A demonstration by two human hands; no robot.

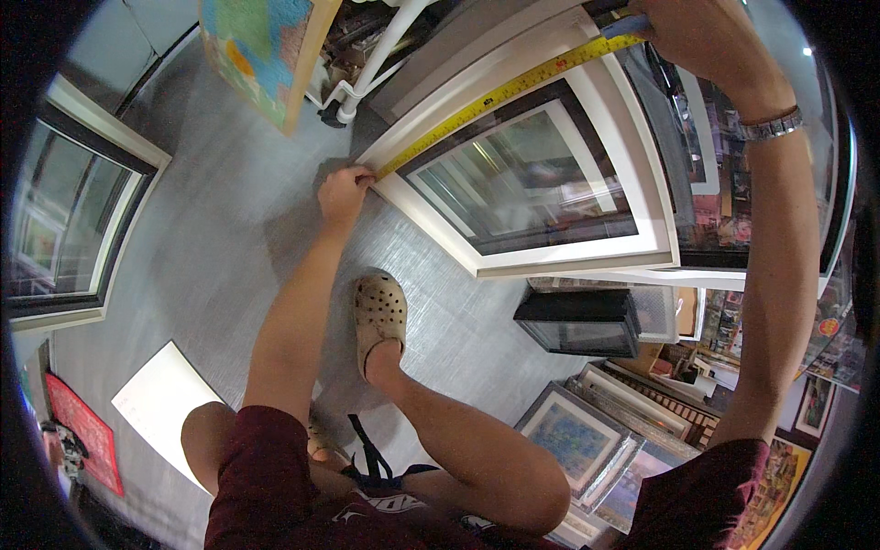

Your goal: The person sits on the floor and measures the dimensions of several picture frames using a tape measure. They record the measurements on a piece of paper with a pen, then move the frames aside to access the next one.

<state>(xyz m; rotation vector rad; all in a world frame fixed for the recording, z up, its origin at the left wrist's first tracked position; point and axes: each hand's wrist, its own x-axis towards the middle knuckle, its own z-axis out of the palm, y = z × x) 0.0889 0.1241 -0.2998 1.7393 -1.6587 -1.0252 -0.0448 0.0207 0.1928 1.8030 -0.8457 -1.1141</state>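
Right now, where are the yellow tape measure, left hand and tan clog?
Yellow tape measure [510,92]: head view, middle of the extended blade.
Left hand [343,193]: head view, back of the hand.
Tan clog [379,306]: head view, its holed upper.

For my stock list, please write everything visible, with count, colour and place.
Tape measure: 1, yellow, across large frame
Large frame: 1, white and black, right
Second frame: 1, white and black, left
Painting: 1, multicoloured, top
Tubular stand: 1, white, top
Sheet: 1, white, lower left
Panel: 1, red, lower left
Dark frames: several, black, right
Framed pictures: several, mixed, lower right
Prints: uncountable, multicoloured, far right
Clogs: 2, beige, floor
Wristband: 1, silver, right wrist
Left hand: 1, bare, tape's end
Right hand: 1, bare, tape's other end
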